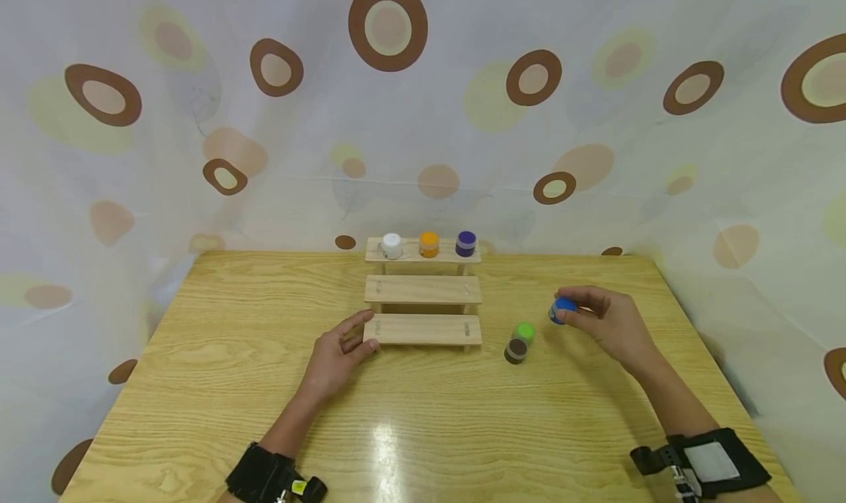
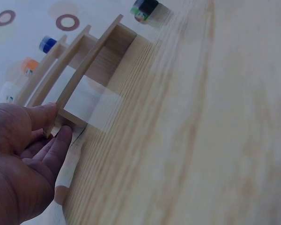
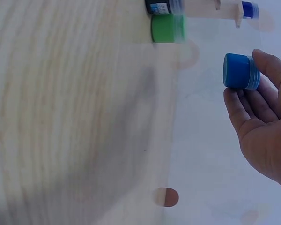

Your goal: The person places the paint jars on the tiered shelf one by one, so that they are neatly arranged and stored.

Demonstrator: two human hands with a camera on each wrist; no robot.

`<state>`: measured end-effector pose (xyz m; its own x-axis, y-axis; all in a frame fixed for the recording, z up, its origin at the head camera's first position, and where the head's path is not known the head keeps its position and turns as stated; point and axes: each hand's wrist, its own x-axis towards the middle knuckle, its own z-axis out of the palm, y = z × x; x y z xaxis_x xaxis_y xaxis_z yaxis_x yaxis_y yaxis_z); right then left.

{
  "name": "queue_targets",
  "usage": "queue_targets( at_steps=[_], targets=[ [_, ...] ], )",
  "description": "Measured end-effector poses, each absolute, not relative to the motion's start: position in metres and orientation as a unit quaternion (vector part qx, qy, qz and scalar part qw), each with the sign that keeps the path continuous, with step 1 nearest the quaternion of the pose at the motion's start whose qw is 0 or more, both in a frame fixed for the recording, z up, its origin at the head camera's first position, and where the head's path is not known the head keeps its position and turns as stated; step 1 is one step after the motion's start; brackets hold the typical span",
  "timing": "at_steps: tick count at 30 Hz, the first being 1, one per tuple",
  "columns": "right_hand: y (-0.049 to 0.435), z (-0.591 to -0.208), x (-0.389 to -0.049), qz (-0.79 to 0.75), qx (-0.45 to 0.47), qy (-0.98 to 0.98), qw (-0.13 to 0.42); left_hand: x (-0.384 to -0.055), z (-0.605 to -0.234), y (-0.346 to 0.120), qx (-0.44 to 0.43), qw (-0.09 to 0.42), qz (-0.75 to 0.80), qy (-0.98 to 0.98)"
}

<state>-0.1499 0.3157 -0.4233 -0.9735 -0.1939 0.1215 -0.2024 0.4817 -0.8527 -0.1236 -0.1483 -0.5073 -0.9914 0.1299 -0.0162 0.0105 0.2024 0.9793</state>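
Note:
A three-tier wooden stand stands toward the back of the table. Its left end, at the lowest step, is pinched by my left hand, thumb on one side and fingers on the other in the left wrist view. My right hand holds a small blue paint jar between thumb and fingers, above the table at the right. On the top step sit a white jar, an orange jar and a dark purple-blue jar. A green jar and a black jar stand close together right of the stand.
The wood-grain table ends at the back against a white curtain with brown and beige circles. Black straps with small cameras are worn on the left wrist and right wrist.

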Motion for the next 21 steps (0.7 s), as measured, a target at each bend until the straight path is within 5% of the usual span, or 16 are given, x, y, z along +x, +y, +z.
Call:
queue_targets(
  at_steps=[21],
  targets=[
    [0.297, -0.399, -0.166, 0.509, 0.123, -0.852, 0.008, -0.123, -0.506, -0.149, 0.045, 0.053, 0.628, 0.775]
  ],
)
